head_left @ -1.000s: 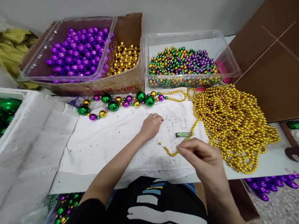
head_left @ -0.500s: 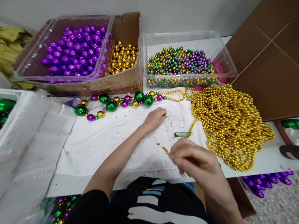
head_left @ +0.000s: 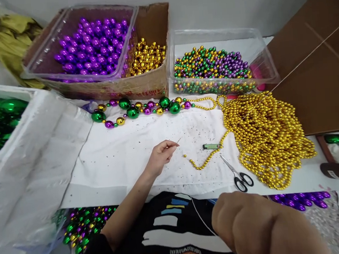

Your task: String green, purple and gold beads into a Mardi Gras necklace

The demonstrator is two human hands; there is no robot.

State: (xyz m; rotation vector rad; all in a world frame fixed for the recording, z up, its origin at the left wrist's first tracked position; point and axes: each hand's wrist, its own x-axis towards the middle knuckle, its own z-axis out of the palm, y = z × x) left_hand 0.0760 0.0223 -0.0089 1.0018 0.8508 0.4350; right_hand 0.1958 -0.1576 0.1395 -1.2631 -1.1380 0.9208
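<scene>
needle (head_left: 179, 140), so thin that its tip was hard to make out, was pinched in the left hand (head_left: 161, 155), whose grip was together on it above the white cloth (head_left: 116, 157) on the desk (head_left: 303, 177). white thread (head_left: 199, 214) crossed the dark shirt (head_left: 157, 205) and vanished behind the right hand (head_left: 251, 222). that hand, cut off below, looked curled, but its fingertips were hidden (i could not tell whether its grip was clamped on anything). scissors (head_left: 236, 173) lay just beyond it. near the left hand lay a gold bead string (head_left: 203, 166), with a green stick-like item (head_left: 210, 146) beside it, its label too small to read.
</scene>
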